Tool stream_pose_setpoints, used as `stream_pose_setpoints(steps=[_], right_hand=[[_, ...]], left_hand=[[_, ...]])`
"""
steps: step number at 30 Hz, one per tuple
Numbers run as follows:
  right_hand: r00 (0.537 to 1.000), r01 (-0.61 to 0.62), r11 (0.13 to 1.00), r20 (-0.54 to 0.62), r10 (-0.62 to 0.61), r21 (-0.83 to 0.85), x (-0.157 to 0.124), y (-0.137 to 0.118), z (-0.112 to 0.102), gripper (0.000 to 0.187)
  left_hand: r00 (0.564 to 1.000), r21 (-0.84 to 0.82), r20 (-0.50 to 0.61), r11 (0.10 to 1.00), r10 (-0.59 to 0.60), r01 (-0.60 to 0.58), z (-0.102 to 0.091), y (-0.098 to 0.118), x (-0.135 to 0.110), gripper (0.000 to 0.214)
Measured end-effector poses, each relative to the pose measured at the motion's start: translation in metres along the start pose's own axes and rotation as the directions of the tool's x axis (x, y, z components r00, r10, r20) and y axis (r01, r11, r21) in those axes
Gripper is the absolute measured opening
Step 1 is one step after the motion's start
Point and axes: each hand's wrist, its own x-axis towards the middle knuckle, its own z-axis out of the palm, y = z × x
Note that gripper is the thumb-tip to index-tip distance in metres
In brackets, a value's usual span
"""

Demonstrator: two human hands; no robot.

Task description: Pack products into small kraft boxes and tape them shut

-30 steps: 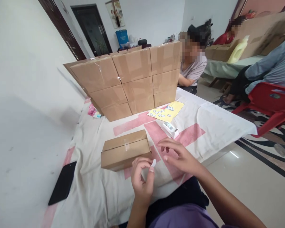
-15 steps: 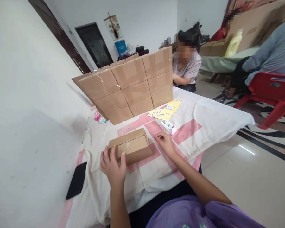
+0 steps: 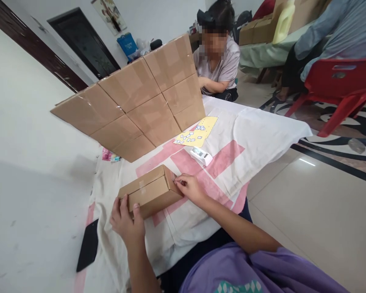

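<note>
A small brown cardboard box (image 3: 146, 189) lies in front of me on the table, its top flaps meeting along a seam with a strip of clear tape across it. My left hand (image 3: 128, 219) is at the box's left end, fingers spread over the end and edge, thumb against the near side. At the opposite end, my right hand (image 3: 190, 188) has its fingertips pinched together against the end face. What lies between those fingertips is too small to make out. A white tape dispenser-like device (image 3: 200, 156) rests beyond my right hand.
A tall wall of taped cardboard boxes (image 3: 134, 97) stands at the back of the table. Before it lies a yellow printed sheet (image 3: 195, 134). A black phone-like slab (image 3: 88, 246) is at the left edge. A person (image 3: 218, 61) sits across; a red chair (image 3: 338, 87) stands right.
My right hand has moved left onto the box's end from the tablecloth beside it. The box's top looked sunken before and now looks flat. My view has shifted and tilted.
</note>
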Motion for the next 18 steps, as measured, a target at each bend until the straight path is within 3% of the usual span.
stream_pose_setpoints(steps=[3,6,8,11,15,18], right_hand=[[0.998,0.058,0.998,0.035,-0.059,0.033,-0.002,0.005,-0.001,0.025],[0.986,0.078,0.996,0.147,-0.082,0.034,-0.009,0.004,-0.008,0.035],[0.977,0.05,0.998,0.204,-0.056,0.036,-0.015,0.001,-0.013,0.032],[0.987,-0.022,0.998,0.162,0.011,0.063,-0.021,-0.003,-0.014,0.032],[0.982,-0.061,0.993,0.185,0.042,0.099,-0.018,0.001,-0.007,0.061],[0.962,-0.122,0.989,0.253,0.099,0.077,-0.014,0.004,-0.006,0.069]], left_hand=[[1.0,0.01,0.003,1.0,0.011,-0.011,0.0,0.001,0.0,0.053],[1.0,0.019,0.013,1.0,0.011,-0.012,-0.002,0.003,0.002,0.053],[1.0,0.022,0.016,1.0,0.013,-0.013,-0.002,0.005,0.003,0.053],[1.0,0.021,0.012,1.0,0.018,-0.018,-0.003,0.005,0.004,0.053],[1.0,0.016,0.004,1.0,0.02,-0.021,-0.001,0.004,0.003,0.051],[1.0,0.004,0.0,1.0,0.02,-0.02,0.0,0.004,0.004,0.051]])
